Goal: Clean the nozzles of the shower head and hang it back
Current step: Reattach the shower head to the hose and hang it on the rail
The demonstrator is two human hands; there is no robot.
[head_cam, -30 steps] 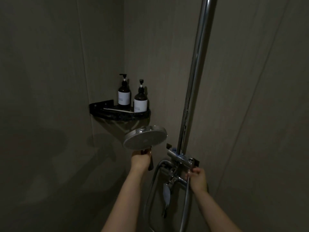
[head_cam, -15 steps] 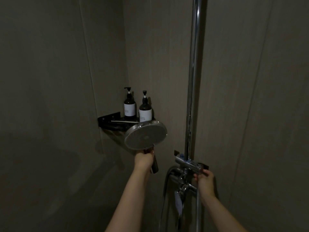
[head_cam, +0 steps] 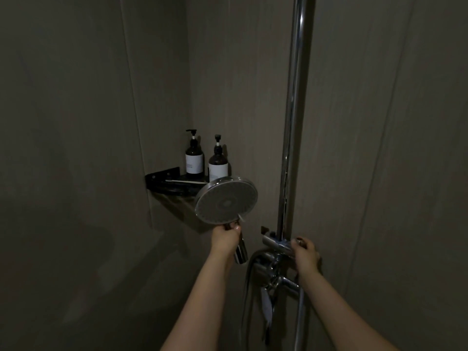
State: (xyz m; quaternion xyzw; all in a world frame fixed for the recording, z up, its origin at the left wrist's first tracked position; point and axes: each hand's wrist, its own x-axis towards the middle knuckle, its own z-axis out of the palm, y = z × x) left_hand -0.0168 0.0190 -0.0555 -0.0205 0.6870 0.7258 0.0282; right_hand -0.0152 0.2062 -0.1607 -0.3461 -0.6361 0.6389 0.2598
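Observation:
A round chrome shower head [head_cam: 226,200] is held up with its grey nozzle face turned toward me. My left hand [head_cam: 226,238] is shut on its handle, which sticks out below my fist, and the hose [head_cam: 247,279] loops down from there. My right hand [head_cam: 304,252] grips the chrome holder bracket [head_cam: 274,243] on the vertical rail [head_cam: 295,122], to the right of the shower head. The head and the bracket are apart.
A black corner shelf [head_cam: 162,184] behind the shower head carries two dark pump bottles [head_cam: 194,154] [head_cam: 218,159] and a thin stick. The mixer valve [head_cam: 276,277] sits below the bracket. Grey walls close in on all sides.
The shower head has tilted up so its face points more toward me and now overlaps the shelf. My right hand has moved up from under the bracket onto its right end.

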